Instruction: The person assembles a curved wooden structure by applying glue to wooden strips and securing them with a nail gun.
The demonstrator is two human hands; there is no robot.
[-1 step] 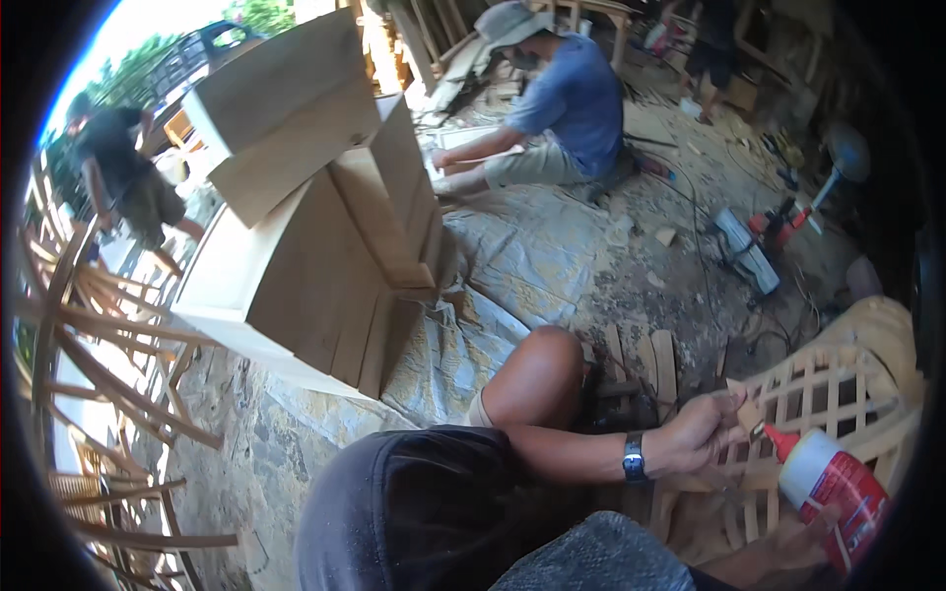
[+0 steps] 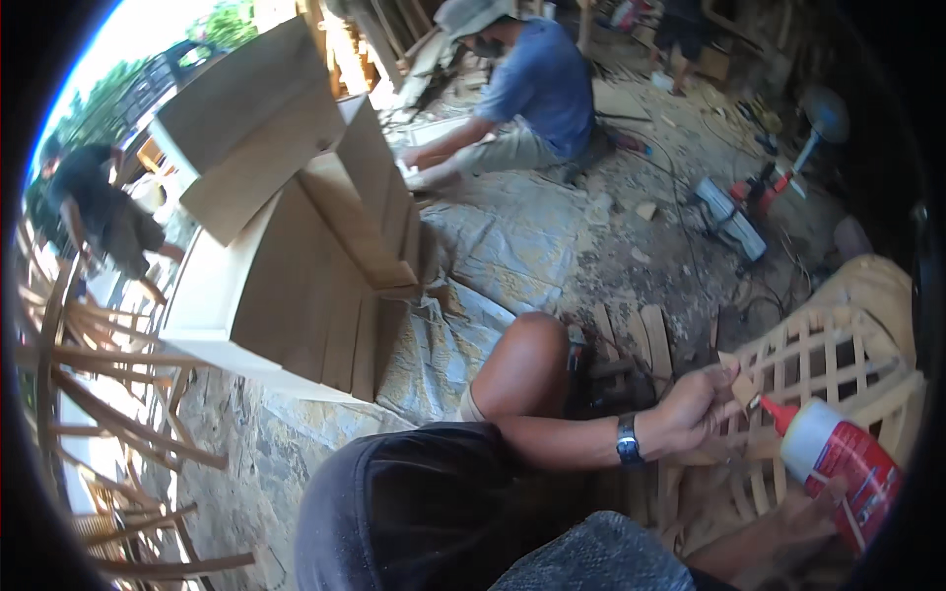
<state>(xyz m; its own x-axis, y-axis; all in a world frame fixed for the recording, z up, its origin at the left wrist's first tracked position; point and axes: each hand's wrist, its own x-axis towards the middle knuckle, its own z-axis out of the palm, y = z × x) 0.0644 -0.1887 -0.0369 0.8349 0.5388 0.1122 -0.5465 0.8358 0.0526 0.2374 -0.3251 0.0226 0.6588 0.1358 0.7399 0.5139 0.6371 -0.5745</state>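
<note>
Open workshop yard in bright daylight — dusty stone floor (image 2: 246,463) under a pale tarpaulin (image 2: 503,246). Large unfinished wooden cabinet (image 2: 296,256) lying centre-left, bent wooden slats (image 2: 108,394) stacked at left — trees (image 2: 222,25) beyond.

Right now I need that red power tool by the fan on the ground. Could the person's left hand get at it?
Probably not. The left hand holds a small wooden piece at the wooden lattice frame; the red power tool lies well beyond, across debris-strewn ground.
</note>
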